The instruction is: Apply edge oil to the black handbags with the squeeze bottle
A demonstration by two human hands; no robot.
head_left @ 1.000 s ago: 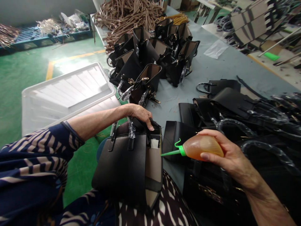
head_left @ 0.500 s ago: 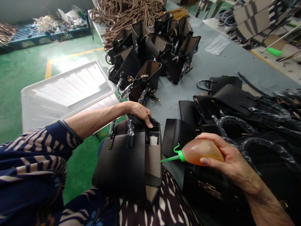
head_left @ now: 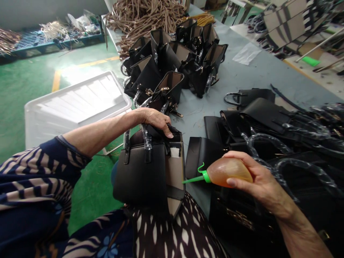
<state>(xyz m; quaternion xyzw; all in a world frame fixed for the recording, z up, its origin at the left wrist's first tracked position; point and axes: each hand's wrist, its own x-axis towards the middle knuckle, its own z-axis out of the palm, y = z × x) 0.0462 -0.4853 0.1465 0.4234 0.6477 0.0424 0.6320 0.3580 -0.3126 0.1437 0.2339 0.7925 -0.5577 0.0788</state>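
Observation:
A black handbag rests on my lap, its side open and showing a beige lining with a white label inside. Gripping its top edge is my left hand, thumb on the near side and the other fingers hidden behind. Two plastic-wrapped handles stand up beside my wrist. In my right hand lies a squeeze bottle of amber liquid, probably glue, with a green cap and a thin green nozzle. The nozzle tip points left and meets the bag's open side edge.
Several black handbags stand at the back of the grey table. More black bags are piled at the right, close to my right forearm. A white plastic crate sits on the left. Brown straps are heaped farthest away.
The handbag's upper part and my left hand have shifted slightly up and left. The bottle stays at the side edge, its nozzle tip a little higher.

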